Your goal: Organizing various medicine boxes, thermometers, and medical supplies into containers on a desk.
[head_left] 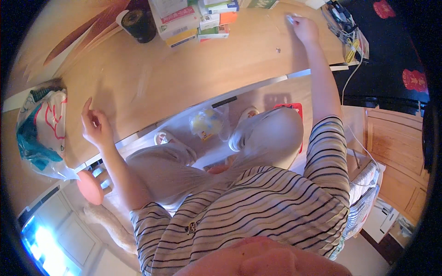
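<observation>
My left hand [97,128] is raised over the left front part of the wooden table [184,69]. Its index finger points up, the others curl loosely, and nothing shows in it. Far to the right, my right hand [305,30] is closed at the tabletop, its fingertips pinching a small whitish, shiny piece [290,19] whose kind I cannot make out. A small shiny bit [278,50] lies on the table nearer to me, apart from that hand. Nearest to my left hand is a teal and white plastic bag [43,129] at the table's left end.
Stacked boxes [177,23] and a dark cylindrical container [139,26] stand at the back. Tangled cables [343,25] with a yellow bundle [352,49] lie at the right. Below are my knees, a plastic bag [206,123] on the floor and a round pinkish stool top [90,187].
</observation>
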`<state>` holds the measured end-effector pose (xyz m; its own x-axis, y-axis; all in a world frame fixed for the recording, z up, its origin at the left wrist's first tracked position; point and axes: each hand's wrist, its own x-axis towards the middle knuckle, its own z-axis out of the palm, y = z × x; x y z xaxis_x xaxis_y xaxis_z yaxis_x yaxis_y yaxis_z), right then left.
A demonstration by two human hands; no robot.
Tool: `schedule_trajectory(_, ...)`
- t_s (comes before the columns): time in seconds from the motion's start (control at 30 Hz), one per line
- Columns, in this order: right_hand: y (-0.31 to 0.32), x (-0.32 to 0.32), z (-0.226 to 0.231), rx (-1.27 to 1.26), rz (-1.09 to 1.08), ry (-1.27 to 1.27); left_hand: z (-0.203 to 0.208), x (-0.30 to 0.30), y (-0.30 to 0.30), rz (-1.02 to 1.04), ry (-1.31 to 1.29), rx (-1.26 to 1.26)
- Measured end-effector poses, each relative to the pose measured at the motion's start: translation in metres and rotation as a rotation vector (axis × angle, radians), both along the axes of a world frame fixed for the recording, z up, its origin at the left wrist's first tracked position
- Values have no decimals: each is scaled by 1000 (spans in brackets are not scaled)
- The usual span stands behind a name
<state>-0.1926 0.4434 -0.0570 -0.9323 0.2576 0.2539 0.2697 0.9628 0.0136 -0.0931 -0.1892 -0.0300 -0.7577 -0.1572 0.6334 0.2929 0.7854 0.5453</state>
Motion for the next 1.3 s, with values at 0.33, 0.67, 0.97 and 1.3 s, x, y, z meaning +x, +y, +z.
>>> schedule_trajectory(0.33,-184,46,20,-67,553,-51,7,12,-1,-24,7,-62)
schedule_trajectory(0.67,-224,97,21,-271,677,168,13,30,-7,-12,18,1)
schedule_trajectory(0.97,-62,115,27,-176,18,167,18,35,0,-1,1,38)
schedule_trajectory(1.3,-196,107,8,-103,237,35,17,26,12,-66,17,-44)
